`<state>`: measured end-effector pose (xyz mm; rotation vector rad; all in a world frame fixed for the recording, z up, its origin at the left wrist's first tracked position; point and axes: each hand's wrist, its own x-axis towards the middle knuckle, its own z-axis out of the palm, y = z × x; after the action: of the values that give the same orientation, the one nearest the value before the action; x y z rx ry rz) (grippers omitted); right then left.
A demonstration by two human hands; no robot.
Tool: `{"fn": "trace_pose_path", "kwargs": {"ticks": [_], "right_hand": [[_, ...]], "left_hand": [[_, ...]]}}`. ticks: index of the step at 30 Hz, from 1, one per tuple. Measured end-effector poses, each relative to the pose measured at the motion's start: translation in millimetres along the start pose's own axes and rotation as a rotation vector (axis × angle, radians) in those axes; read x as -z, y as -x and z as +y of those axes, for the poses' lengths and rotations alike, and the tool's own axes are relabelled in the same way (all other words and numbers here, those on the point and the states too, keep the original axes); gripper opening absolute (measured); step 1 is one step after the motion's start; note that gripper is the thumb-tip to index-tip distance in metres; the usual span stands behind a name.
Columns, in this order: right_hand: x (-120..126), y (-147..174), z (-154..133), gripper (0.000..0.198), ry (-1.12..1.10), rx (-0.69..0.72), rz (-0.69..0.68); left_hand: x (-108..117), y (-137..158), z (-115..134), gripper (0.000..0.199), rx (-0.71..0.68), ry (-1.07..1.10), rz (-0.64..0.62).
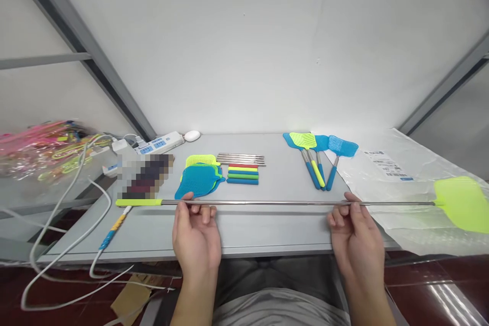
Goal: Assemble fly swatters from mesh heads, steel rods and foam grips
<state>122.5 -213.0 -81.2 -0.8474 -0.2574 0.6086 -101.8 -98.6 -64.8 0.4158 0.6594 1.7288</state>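
Note:
A telescopic fly swatter stretches lengthwise across my view, its metal rod drawn out long. Its yellow-green grip is at the left end and its yellow-green paddle at the right. My left hand pinches the rod near the grip, palm up. Farther right, my right hand pinches the same rod between thumb and fingers. Behind my left hand lie loose blue swatter paddles over yellow-green ones. Beside them are several metal rods and several coloured grips.
Several whole swatters lie at the back right of the table. White plastic packaging with a label covers the right side. To the left are a power strip, white cables, a blurred patch and bagged colourful items.

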Motion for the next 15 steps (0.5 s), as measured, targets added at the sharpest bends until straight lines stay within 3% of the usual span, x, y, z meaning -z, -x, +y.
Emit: {"fn": "trace_pose_path", "kwargs": {"ticks": [8, 15], "right_hand": [[-4.4, -6.7, 2.0, 0.021, -0.087, 0.000, 0.096], [-8.2, -6.8, 1.8, 0.030, -0.085, 0.040, 0.069]], "left_hand": [[0.5, 0.7, -4.6, 0.019, -0.086, -0.099, -0.030], [-1.0, 2.2, -3.4, 0.025, -0.108, -0.120, -0.048]]}}
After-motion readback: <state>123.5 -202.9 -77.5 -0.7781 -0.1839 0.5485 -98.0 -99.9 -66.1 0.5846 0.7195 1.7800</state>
